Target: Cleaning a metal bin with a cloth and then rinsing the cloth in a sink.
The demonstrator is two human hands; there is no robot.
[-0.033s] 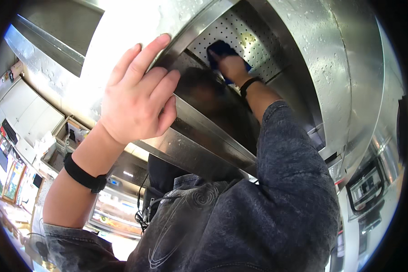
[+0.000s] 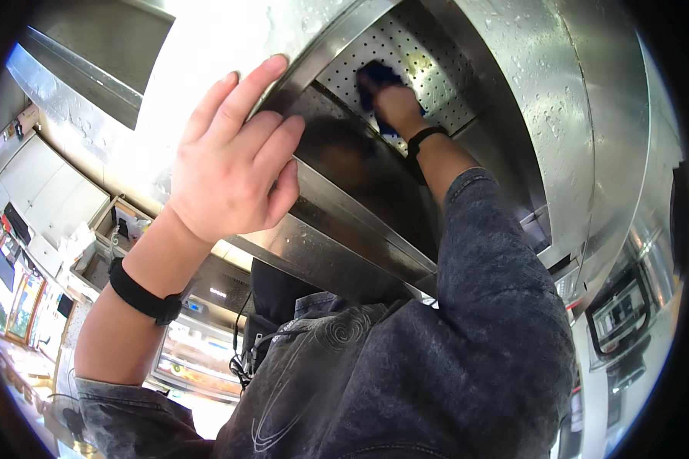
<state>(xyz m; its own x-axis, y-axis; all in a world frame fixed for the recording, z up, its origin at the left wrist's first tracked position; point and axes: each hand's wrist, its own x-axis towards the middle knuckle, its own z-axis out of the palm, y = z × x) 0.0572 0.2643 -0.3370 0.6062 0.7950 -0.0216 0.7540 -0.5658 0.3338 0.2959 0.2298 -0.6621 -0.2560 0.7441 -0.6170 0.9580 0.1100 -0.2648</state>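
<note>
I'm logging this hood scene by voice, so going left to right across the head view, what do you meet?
Black wristband on the left forearm → left hand flat on the steel hood edge → blue cloth under the right hand on the perforated panel → wet steel hood wall.

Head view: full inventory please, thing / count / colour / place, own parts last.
steel hood: 1, silver, spotted with droplets, fills the upper and right of the picture
perforated panel: 1, silver with small holes, set inside the hood, upper centre
cloth: 1, dark blue, pressed on the perforated panel under the right hand
lit display case: 1, glass-fronted, lower left behind the left forearm
white cabinets: several, white, far left
wristbands: 2, black, one on each wrist
sleeve: 1, dark grey, on the right arm
left hand: 1, fingers flat against the hood's front edge
right hand: 1, on the cloth, inside the hood
</note>
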